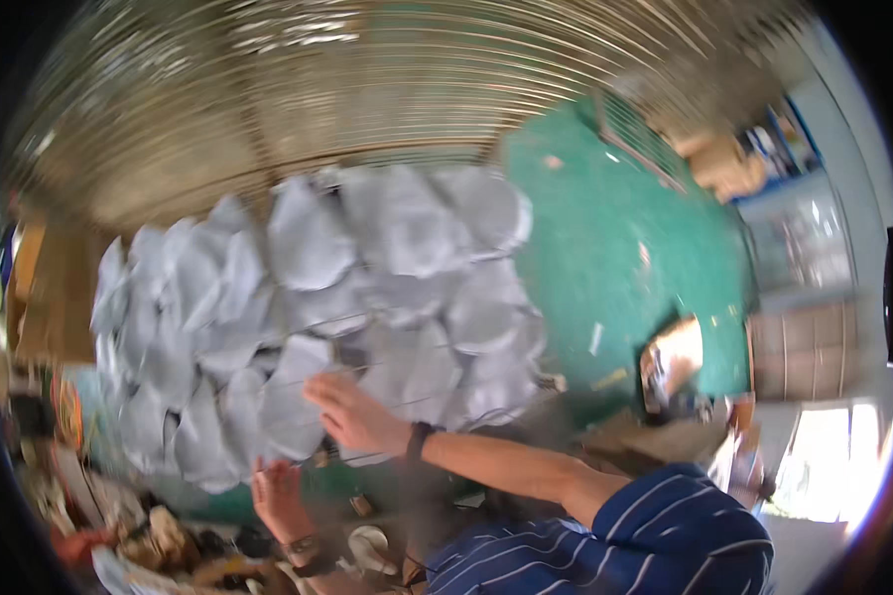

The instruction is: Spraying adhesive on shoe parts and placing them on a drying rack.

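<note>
We record a broad sheet of pale grey, rounded, shell-like moulded pieces [327, 327], overlapping like scales and laid against thin wire strands, filling the middle of the view from nine o'clock to two o'clock. The pieces look matte and slightly crumpled, each a shallow dome with soft edges. Our right hand [352, 415], at about six o'clock of the sheet, lies flat on the lower pieces with fingers stretched and slightly spread, gripping nothing; a dark band [419, 439] circles its wrist. Our left hand [280, 496], lower at seven o'clock, is raised with fingers parted and its tips touching the sheet's bottom edge; we cannot tell whether it pinches anything. A dark wristband [306, 551] sits on that wrist. A blue sleeve with thin white stripes [655, 535] enters at five o'clock. Behind the sheet, a green wall [625, 248] spans three o'clock, and a ribbed, straw-coloured roof [367, 79] curves across twelve o'clock. Motion blur softens fine detail.
</note>
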A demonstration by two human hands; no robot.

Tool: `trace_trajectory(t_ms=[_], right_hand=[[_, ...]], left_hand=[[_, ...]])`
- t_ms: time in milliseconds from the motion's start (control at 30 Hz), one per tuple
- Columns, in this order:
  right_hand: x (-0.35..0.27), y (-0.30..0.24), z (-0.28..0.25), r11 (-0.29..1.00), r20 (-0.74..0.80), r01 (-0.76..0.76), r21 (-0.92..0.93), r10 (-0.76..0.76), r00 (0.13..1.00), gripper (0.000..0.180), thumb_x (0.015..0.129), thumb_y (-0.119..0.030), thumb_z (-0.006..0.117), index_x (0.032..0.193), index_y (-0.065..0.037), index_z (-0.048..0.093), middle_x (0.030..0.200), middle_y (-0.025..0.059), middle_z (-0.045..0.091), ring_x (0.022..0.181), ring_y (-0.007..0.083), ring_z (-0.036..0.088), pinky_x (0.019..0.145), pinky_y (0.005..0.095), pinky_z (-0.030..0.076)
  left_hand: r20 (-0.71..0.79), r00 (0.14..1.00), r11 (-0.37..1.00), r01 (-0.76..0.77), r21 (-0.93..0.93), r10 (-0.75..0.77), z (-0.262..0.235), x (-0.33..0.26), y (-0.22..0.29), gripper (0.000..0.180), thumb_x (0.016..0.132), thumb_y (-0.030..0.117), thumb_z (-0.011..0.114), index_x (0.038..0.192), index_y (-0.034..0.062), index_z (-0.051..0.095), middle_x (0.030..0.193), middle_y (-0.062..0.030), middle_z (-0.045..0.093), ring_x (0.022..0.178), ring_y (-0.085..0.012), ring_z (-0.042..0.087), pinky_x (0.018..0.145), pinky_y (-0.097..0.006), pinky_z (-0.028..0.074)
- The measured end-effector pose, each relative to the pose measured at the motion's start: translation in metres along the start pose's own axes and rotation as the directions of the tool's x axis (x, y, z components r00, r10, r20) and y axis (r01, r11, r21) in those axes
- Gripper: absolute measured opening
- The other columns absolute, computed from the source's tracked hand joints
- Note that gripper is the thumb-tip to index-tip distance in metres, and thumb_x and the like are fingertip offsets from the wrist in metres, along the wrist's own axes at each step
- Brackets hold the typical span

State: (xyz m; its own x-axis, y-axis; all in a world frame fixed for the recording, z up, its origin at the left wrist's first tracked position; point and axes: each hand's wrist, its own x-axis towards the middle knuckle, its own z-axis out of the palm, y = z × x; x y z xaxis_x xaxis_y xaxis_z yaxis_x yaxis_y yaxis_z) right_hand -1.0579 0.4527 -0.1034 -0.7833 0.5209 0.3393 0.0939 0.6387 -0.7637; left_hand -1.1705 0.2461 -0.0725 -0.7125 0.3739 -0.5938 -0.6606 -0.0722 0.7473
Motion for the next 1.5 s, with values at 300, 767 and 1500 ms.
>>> trace_trajectory(t_ms=[300,767,1500], right_hand=[[-0.299,0.011,-0.195,0.773,-0.138,-0.624,-0.118,0.609,0.781,0.027,0.088,-0.012,0.055,0.113,-0.003,0.062,0.112,0.0169,0.062,0.108,0.0331,0.059,0.091,0.0422,0.05],[-0.728,-0.015,-0.392,0.108,-0.598,-0.873,0.476,0.768,-0.231,0.022,0.078,-0.022,0.059,0.084,-0.002,0.067,0.08,0.027,0.066,0.081,0.0465,0.066,0.072,0.0525,0.055],[-0.993,-0.088,-0.48,0.896,-0.104,0.443,0.024,0.443,-0.89,0.017,0.095,-0.021,0.061,0.099,-0.004,0.061,0.09,0.0099,0.067,0.078,0.0246,0.068,0.069,0.038,0.059]], left_hand=[[0.684,0.626,0.642,-0.707,0.297,0.374,0.162,-0.059,0.003,0.038,0.102,0.023,0.05,0.131,0.0001,0.056,0.121,-0.0161,0.061,0.114,-0.0236,0.059,0.098,-0.038,0.049],[0.824,0.088,0.795,-0.223,0.564,-0.56,0.447,-0.402,-0.325,0.041,0.103,0.024,0.053,0.137,0.0018,0.049,0.112,-0.0095,0.062,0.104,-0.0187,0.061,0.092,-0.034,0.051],[0.51,-0.105,0.499,-0.441,0.746,-0.854,0.5,-0.624,-0.521,0.034,0.097,0.019,0.063,0.125,0.0,0.058,0.101,-0.0101,0.066,0.092,-0.0201,0.066,0.083,-0.037,0.057]])
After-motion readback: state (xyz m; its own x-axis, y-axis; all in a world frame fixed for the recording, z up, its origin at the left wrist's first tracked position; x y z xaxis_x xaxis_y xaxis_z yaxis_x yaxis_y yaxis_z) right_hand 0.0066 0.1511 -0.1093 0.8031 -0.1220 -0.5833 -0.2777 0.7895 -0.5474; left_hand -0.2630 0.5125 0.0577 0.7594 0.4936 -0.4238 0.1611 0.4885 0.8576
